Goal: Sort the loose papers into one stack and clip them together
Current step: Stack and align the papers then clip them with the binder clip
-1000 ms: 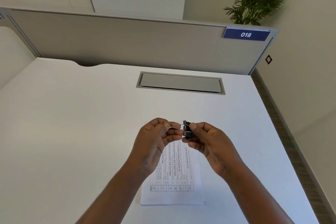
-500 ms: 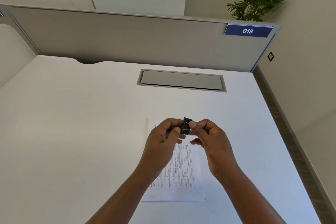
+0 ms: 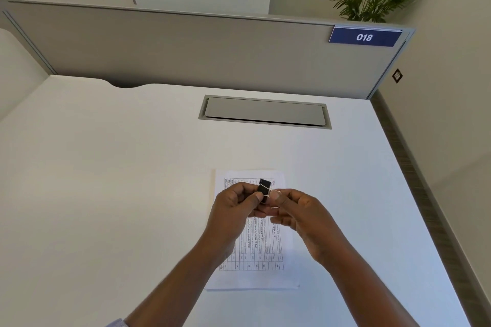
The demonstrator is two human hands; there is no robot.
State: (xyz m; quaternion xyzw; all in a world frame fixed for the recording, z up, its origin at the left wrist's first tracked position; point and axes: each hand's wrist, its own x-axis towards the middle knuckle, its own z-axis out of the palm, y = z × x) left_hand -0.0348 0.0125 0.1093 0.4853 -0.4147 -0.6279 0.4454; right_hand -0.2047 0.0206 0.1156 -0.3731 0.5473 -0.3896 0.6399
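A small black binder clip [image 3: 264, 186] with silver wire handles is held up in front of me, above the desk. My left hand [image 3: 235, 210] pinches its black body between thumb and fingers. My right hand [image 3: 297, 214] pinches one wire handle at the clip's right side. Below both hands a stack of white papers [image 3: 276, 255] lies flat on the desk, its top sheet printed with a table. The hands hide the middle of the stack.
The white desk [image 3: 106, 180] has a grey cable flap [image 3: 264, 111] at the back. A grey partition [image 3: 186, 48] with a blue "018" label [image 3: 364, 37] stands behind it. The desk's right edge [image 3: 414, 194] drops to a floor strip by the wall.
Both hands have lowered slightly with the clip. The clip has turned in my fingers, with my left hand now on its body and my right on a wire handle.
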